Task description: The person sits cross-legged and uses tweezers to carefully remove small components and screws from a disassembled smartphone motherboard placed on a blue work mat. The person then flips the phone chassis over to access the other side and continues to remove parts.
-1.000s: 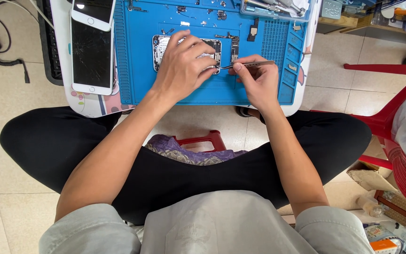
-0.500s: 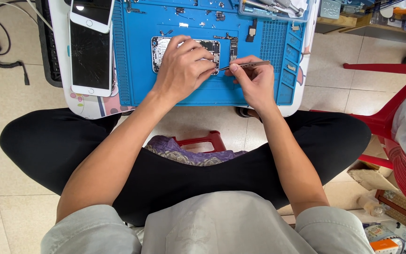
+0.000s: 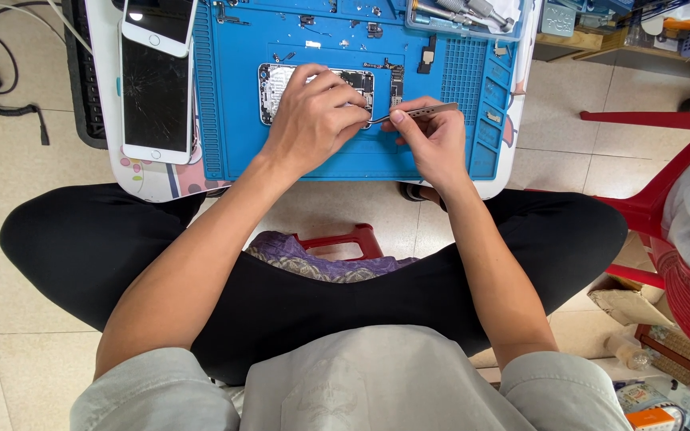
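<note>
A: Where does your left hand (image 3: 313, 120) rest?

B: Flat over the opened phone chassis (image 3: 317, 92) on the blue repair mat (image 3: 297, 160), fingers curled, pressing it down.

A: And your right hand (image 3: 433, 140)?

B: It pinches metal tweezers (image 3: 413, 114), tips meeting the chassis edge beside your left fingertips.

A: Nearby?

B: A cracked white phone (image 3: 156, 96) lies left of the mat; a second white phone (image 3: 161, 24) lies above it.

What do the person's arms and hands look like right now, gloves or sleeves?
Both hands are bare: no gloves, rings or watch show on the left hand or the right hand. The forearms are uncovered; short grey sleeves end near the elbows.
</note>
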